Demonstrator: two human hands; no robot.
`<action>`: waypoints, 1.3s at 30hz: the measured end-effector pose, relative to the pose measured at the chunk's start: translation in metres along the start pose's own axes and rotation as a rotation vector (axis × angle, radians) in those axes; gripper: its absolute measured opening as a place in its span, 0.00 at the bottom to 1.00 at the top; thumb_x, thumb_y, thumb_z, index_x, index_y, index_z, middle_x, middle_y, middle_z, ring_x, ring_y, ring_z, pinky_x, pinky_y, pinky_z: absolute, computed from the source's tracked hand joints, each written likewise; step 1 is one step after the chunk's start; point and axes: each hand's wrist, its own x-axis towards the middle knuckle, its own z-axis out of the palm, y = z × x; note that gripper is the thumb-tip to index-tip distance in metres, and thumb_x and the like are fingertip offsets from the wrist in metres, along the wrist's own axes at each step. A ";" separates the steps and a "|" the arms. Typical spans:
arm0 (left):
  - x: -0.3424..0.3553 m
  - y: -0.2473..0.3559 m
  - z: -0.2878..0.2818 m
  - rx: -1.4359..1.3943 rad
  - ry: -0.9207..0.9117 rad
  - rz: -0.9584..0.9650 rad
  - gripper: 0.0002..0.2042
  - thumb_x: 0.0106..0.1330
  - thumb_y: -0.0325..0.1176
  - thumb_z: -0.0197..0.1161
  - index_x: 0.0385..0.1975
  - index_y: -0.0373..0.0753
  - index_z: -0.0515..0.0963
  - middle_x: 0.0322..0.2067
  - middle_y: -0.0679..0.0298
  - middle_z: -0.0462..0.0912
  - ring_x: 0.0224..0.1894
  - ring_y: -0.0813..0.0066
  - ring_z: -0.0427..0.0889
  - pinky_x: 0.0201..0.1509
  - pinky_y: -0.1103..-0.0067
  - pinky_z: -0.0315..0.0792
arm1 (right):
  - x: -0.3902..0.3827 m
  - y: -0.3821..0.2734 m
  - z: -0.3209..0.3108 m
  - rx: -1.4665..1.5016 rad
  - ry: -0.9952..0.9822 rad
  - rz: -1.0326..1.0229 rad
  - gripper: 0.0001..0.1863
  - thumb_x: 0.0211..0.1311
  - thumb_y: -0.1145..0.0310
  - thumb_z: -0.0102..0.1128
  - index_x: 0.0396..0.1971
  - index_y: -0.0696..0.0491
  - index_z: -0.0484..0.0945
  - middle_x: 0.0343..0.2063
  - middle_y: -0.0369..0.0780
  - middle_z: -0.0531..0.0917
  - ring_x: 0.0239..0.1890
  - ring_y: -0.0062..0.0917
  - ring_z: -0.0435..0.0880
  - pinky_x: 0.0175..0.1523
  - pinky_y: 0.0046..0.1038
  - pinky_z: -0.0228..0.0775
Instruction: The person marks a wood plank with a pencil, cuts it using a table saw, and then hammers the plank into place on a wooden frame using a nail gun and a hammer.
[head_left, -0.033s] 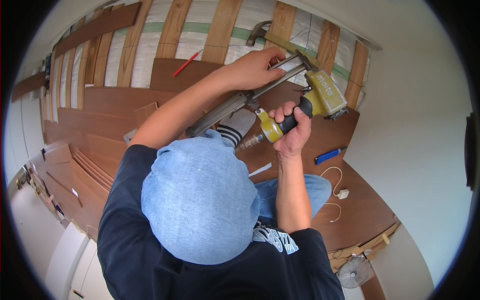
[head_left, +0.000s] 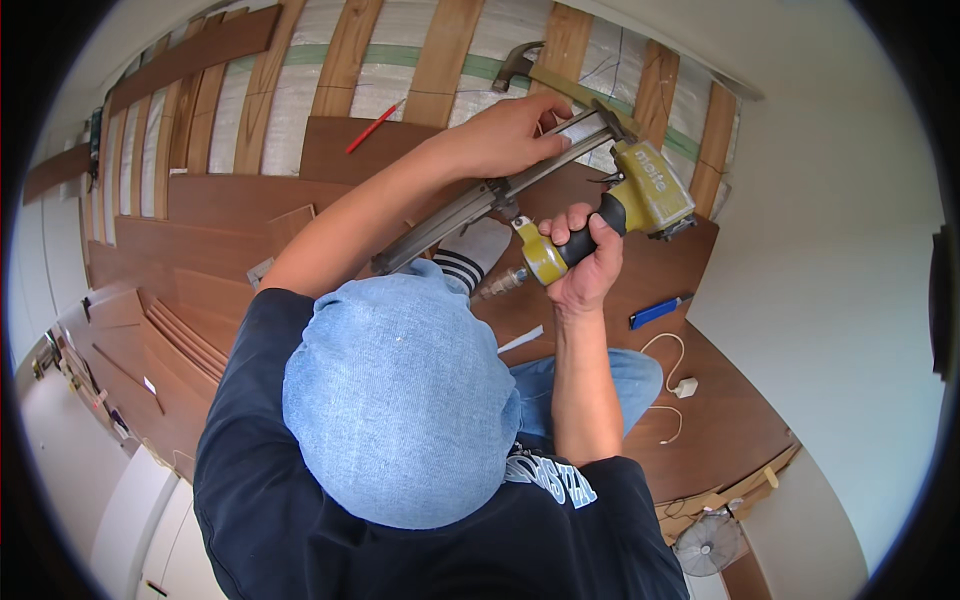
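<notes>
A yellow-green pneumatic nail gun [head_left: 657, 188] lies tilted across the front of me, its long grey magazine [head_left: 440, 232] slanting down toward my knee. Wrapped round its black grip is my right hand [head_left: 588, 262]; a metal air fitting [head_left: 503, 284] sticks out below the handle. My left hand [head_left: 508, 142] is at the magazine's upper end near the nose, thumb and bent fingers on the rail. Part of those fingers is hidden, and whether they also pinch a small piece cannot be seen. Just beyond lies a claw hammer [head_left: 516, 66].
Brown floor planks [head_left: 230, 230] meet bare wooden battens [head_left: 435, 60] over silvery sheeting. On the boards are a red pencil [head_left: 375, 128], a blue utility knife [head_left: 655, 313] and a white plug with cord [head_left: 685, 388]. A pale wall [head_left: 820, 230] rises at right; a fan [head_left: 708, 543] stands behind.
</notes>
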 end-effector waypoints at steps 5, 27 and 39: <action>-0.034 -0.028 -0.041 -0.075 -0.022 -0.048 0.24 0.76 0.46 0.61 0.63 0.36 0.73 0.52 0.60 0.81 0.53 0.72 0.78 0.61 0.73 0.71 | 0.004 0.000 -0.013 0.027 0.044 -0.034 0.07 0.69 0.67 0.53 0.33 0.55 0.72 0.29 0.38 0.75 0.29 0.27 0.77 0.45 0.40 0.76; 0.000 -0.035 0.028 -0.158 -0.161 0.085 0.29 0.81 0.54 0.49 0.70 0.35 0.66 0.61 0.59 0.78 0.64 0.68 0.75 0.70 0.73 0.66 | 0.012 -0.021 -0.035 0.027 0.136 -0.143 0.15 0.76 0.56 0.56 0.30 0.50 0.73 0.26 0.34 0.74 0.29 0.23 0.74 0.49 0.38 0.74; -0.031 -0.075 0.001 -1.073 0.547 0.127 0.22 0.82 0.51 0.44 0.55 0.40 0.77 0.51 0.61 0.85 0.56 0.71 0.80 0.65 0.71 0.68 | 0.025 0.021 -0.010 0.158 0.064 -0.012 0.14 0.74 0.58 0.57 0.29 0.50 0.72 0.26 0.34 0.74 0.29 0.25 0.74 0.48 0.38 0.73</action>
